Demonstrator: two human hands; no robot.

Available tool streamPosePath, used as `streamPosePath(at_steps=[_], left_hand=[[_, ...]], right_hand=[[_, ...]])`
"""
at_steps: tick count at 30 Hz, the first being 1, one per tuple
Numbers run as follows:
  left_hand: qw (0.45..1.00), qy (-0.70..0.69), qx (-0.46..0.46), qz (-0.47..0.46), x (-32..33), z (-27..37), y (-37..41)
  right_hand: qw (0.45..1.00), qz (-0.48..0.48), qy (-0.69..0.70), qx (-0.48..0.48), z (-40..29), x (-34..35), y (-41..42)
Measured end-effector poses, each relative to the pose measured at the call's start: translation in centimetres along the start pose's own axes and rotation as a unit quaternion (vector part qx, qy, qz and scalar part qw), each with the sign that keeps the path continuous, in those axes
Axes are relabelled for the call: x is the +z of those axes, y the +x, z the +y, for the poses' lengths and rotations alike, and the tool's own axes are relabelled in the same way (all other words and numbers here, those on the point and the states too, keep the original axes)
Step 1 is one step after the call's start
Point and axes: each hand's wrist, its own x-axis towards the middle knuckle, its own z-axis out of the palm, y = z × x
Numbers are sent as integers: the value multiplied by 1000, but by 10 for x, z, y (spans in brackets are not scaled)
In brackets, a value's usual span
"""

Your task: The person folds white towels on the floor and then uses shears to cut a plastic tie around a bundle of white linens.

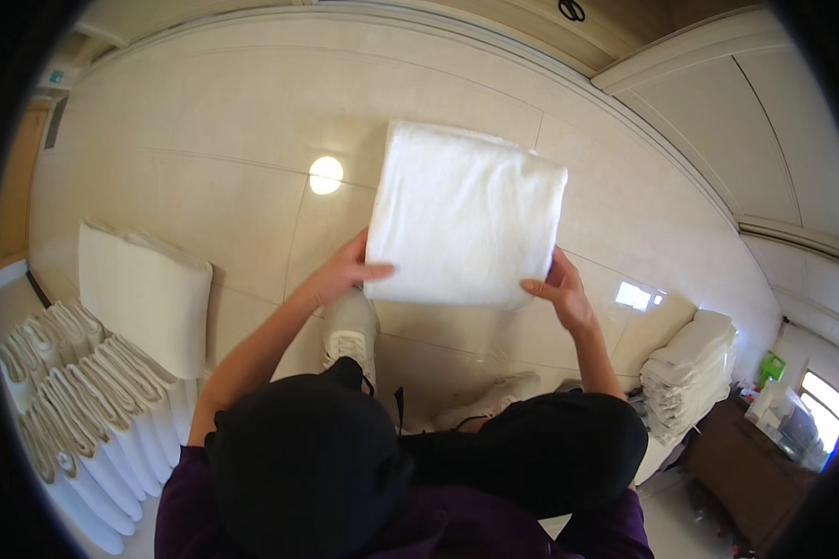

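Observation:
A thick folded white cloth, towel-like [470,213], is held in front of me above the tiled floor. My left hand [349,269] grips its lower left side, with the thumb lying on top and the other fingers hidden beneath. At the lower right edge, my right hand [561,288] has its thumb over the cloth, its fingers behind the side. Another flat folded white cloth [143,293] lies at the left, beside rows of folded white cloths [105,412] standing on edge. A stack of folded white cloths [692,370] is at the right.
My shoe [349,328] is just below the held cloth; a second shoe [493,402] is by my knee. Sliding cabinet doors [734,133] run along the far side, with black-handled scissors [571,10] at the top. A brown covered surface [748,461] is at the lower right.

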Motion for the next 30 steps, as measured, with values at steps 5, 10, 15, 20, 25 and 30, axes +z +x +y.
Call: streamPosePath(at_steps=[5, 10, 15, 20, 25, 30], left_hand=[[995, 37, 37, 88, 17, 13, -3], [982, -27, -34, 181, 21, 8, 18], [980, -61, 49, 183, 29, 13, 16], [984, -16, -1, 179, 26, 18, 22], [976, 26, -22, 217, 20, 17, 27], [877, 201, 264, 347, 9, 36, 48]], right_hand=[[984, 132, 72, -92, 17, 27, -3], [986, 166, 13, -29, 26, 28, 39], [979, 96, -80, -162, 13, 34, 14], [983, 162, -19, -85, 32, 35, 33], [951, 225, -178, -118, 44, 38, 47], [929, 251, -243, -119, 46, 47, 50]])
